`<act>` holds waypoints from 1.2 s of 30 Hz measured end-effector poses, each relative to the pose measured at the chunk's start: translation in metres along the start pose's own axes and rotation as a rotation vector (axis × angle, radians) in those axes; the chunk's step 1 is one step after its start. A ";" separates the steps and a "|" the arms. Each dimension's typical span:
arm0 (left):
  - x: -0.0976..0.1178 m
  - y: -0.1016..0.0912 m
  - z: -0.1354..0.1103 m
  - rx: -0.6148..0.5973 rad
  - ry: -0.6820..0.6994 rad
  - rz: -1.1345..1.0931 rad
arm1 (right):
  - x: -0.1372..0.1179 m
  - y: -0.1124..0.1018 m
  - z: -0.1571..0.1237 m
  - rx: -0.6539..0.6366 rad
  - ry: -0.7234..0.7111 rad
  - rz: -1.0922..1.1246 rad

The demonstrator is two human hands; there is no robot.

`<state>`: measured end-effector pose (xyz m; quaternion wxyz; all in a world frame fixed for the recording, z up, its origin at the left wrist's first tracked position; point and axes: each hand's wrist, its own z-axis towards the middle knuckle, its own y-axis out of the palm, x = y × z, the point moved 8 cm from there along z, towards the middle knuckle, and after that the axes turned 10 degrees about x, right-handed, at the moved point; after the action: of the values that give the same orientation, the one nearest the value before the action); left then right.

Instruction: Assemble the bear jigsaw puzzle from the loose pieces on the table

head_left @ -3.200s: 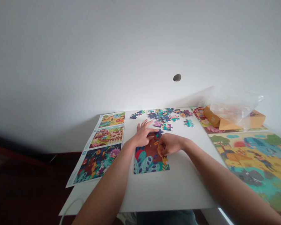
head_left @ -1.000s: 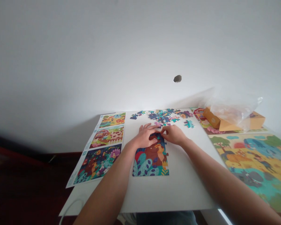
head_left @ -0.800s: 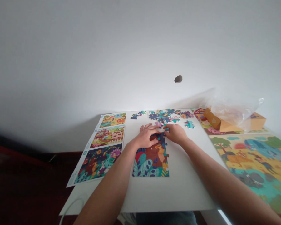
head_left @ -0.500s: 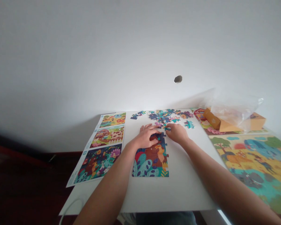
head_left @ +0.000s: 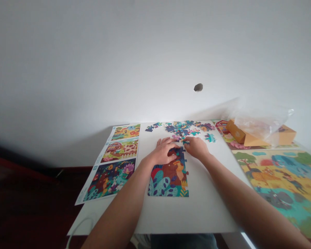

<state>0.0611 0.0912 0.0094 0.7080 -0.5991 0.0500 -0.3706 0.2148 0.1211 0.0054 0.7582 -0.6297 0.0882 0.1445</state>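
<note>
your left hand (head_left: 163,153) lies with fingers spread over the twelve o'clock end of the dark, rectangular, partly assembled jigsaw (head_left: 168,178) with teal leaves, flat on the white tabletop (head_left: 166,217). your right hand (head_left: 196,148), apart from the left, curls near the jigsaw's one o'clock corner, its fingertips at a small teal puzzle piece (head_left: 186,142); whether they pinch it i cannot tell. from the jigsaw, loose multicoloured puzzle pieces (head_left: 182,127) lie toward twelve o'clock, a white sheet with three printed pictures (head_left: 119,150) at nine, and an orange-yellow box (head_left: 255,140) at two.
</note>
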 end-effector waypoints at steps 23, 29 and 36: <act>-0.004 -0.003 -0.001 0.021 -0.011 0.009 | -0.005 -0.001 -0.002 -0.003 0.007 -0.039; -0.005 -0.003 -0.001 0.030 -0.012 0.001 | -0.013 -0.002 -0.006 -0.038 -0.013 -0.075; -0.009 0.000 -0.001 0.032 -0.009 0.004 | 0.001 -0.001 -0.001 -0.064 0.045 -0.092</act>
<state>0.0540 0.0956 0.0062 0.7185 -0.5893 0.0420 -0.3671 0.2161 0.1198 0.0062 0.7414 -0.6601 0.0717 0.0979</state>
